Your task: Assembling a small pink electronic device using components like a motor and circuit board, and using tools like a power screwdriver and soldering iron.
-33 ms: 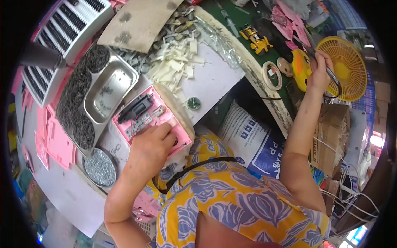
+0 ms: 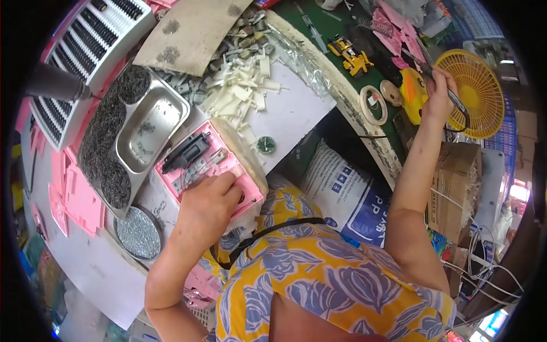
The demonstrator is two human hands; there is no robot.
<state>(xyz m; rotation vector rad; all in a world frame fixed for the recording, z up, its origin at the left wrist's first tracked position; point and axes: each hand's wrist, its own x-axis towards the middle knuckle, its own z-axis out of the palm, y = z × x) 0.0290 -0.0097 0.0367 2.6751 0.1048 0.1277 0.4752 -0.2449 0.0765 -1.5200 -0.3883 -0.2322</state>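
The left hand (image 2: 208, 202) lies curled, fingers down, on a pink plastic case (image 2: 212, 171) at the near edge of the white worktop (image 2: 296, 114), gripping its near side; a steel tray (image 2: 139, 134) crowds just left of it, and loose white strips (image 2: 239, 91) lie beyond. Far to the right, past the worktop's edge, the right hand (image 2: 439, 97) is closed around a slim metal tool (image 2: 450, 94), beside a yellow fan grille (image 2: 478, 91) and a yellow toy (image 2: 413, 94).

A small assembly workshop: a cluttered bench (image 2: 296, 122) carries metal trays (image 2: 142, 134) of screws, heaps of white plastic parts (image 2: 239, 85), stacked pink housings (image 2: 77, 199), tape rolls (image 2: 373, 102), cardboard boxes (image 2: 456, 188) and loose wires (image 2: 484, 251).
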